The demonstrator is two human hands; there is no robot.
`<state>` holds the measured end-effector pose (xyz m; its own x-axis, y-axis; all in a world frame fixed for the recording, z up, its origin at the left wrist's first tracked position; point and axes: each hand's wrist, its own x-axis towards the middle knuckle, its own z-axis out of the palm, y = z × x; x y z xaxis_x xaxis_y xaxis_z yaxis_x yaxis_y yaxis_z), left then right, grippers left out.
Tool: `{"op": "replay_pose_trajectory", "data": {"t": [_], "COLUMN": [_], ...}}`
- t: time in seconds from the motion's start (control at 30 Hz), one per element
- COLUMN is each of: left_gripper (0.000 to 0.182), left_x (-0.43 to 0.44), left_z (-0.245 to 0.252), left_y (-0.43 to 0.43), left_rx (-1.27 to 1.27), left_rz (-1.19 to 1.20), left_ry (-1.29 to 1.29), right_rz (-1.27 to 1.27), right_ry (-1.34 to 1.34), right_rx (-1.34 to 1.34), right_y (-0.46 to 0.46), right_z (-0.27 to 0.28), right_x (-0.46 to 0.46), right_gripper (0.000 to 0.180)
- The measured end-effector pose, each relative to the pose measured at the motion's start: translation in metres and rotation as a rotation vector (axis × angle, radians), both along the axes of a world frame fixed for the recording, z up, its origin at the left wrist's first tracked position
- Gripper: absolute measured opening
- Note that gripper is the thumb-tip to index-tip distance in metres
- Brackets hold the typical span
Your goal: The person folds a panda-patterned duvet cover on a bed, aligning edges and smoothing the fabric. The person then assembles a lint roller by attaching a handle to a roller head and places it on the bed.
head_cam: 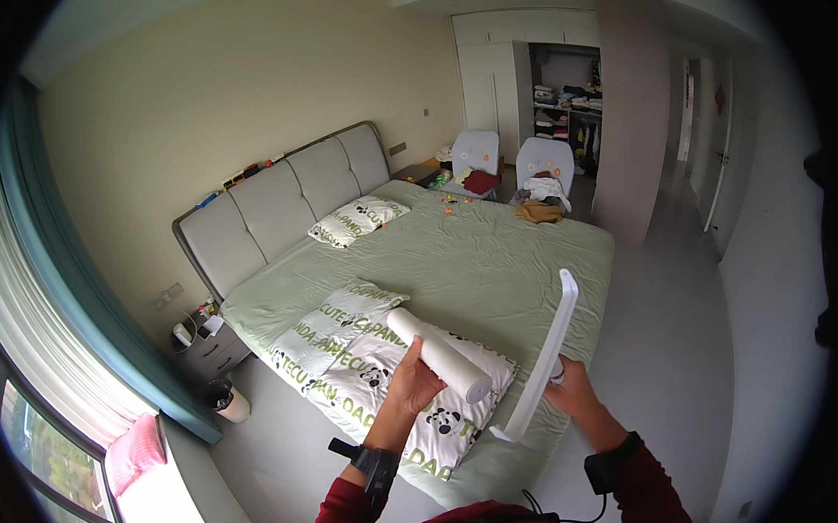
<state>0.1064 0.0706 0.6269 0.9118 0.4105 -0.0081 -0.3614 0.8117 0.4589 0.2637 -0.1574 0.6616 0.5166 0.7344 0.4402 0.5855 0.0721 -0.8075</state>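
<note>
My left hand [416, 382] holds a long white roll [438, 355], which looks like an adhesive lint-roller refill; the thumb lies along its side and its round end cap faces me. In my right hand [572, 389] is a white plastic roller frame [539, 368], long and narrow with a bent tab at each end. The fingers wrap a short handle behind it. Roll and frame are apart, both held above the bed. Below the roll lies a folded panda-print quilt [367, 358] on the green fitted sheet [489, 258].
A panda-print pillow [359, 220] rests near the grey headboard [269, 198]. Clothes lie on two grey chairs [544, 165] beyond the bed. Small orange toys [449, 211] dot the sheet's far edge. To the left stand a nightstand [212, 351] and a waste bin [230, 403].
</note>
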Motion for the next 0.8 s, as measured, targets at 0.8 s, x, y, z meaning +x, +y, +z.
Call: {"op": "replay_pose_trajectory", "data": {"t": [0.8], "left_gripper": [0.047], "left_x": [0.003], "left_z": [0.016], "left_y": [-0.032], "left_rx": [0.191], "left_rz": [0.012], "left_ry": [0.099], "right_rz": [0.048], "right_ry": [-0.539], "right_rx": [-0.402], "right_y": [0.007], "right_z": [0.028], "right_x": [0.017], "right_gripper": [0.074]}}
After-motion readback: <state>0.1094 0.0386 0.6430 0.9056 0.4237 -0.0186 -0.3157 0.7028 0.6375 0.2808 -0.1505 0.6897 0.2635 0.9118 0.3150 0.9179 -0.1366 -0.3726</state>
